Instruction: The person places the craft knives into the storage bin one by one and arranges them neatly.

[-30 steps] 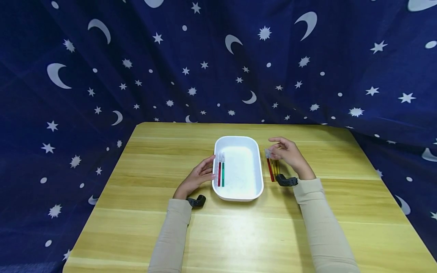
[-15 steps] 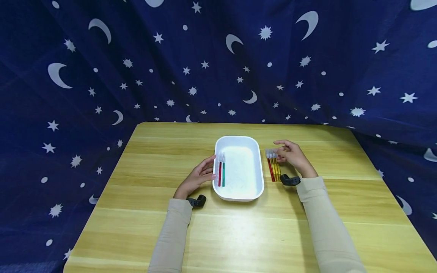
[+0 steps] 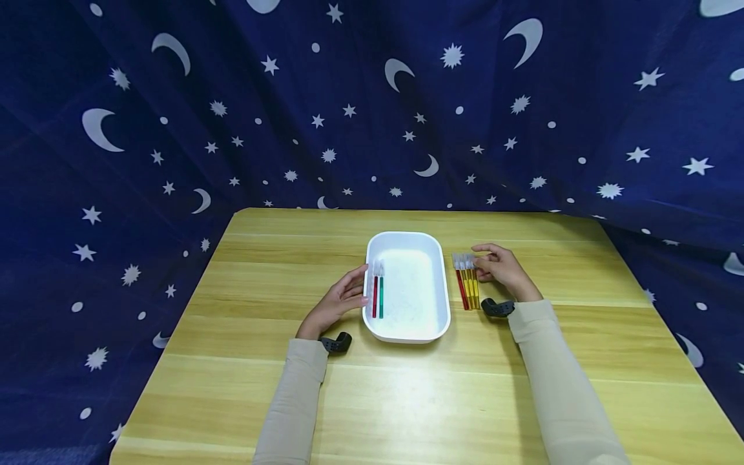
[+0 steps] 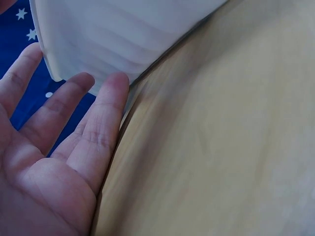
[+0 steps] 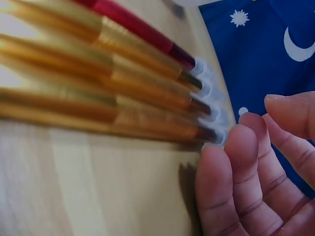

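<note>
A: Left hand (image 3: 337,298)?
B: Beside the white tray (image 3: 413,290), at its left wall. Fingers extended, released, clasping nothing. Left wrist view: fingertips against the tray's outer side. Head view: thumb tip at the rim.
A: Contents of the tray?
B: Two slim sticks, side by side, lengthwise along the left wall. Red stick (image 3: 374,297) nearest the wall, green stick (image 3: 381,297) just inside it. Clear ends point away from the person.
A: Right hand (image 3: 502,268)?
B: Right of the tray, at the clear ends (image 3: 464,261) of a second group. Fingers bent a little and loose; no grasp visible. In the right wrist view one fingertip meets, or nearly meets, the end of the outermost stick; contact I cannot confirm.
A: Describe that group.
B: Four, lying in a close row on the wooden table (image 3: 407,400), a short gap from the tray. Another red one (image 3: 462,289) on the tray side, then three golden-yellow sticks (image 5: 147,83). Clear ends again to the far side.
A: Surroundings?
B: Dark blue cloth (image 3: 290,64) behind, printed with pale moons, stars and dots. Beige sleeves (image 3: 558,374) on both arms. Black wrist device (image 3: 335,343) on the left, a matching one (image 3: 498,308) on the right.
</note>
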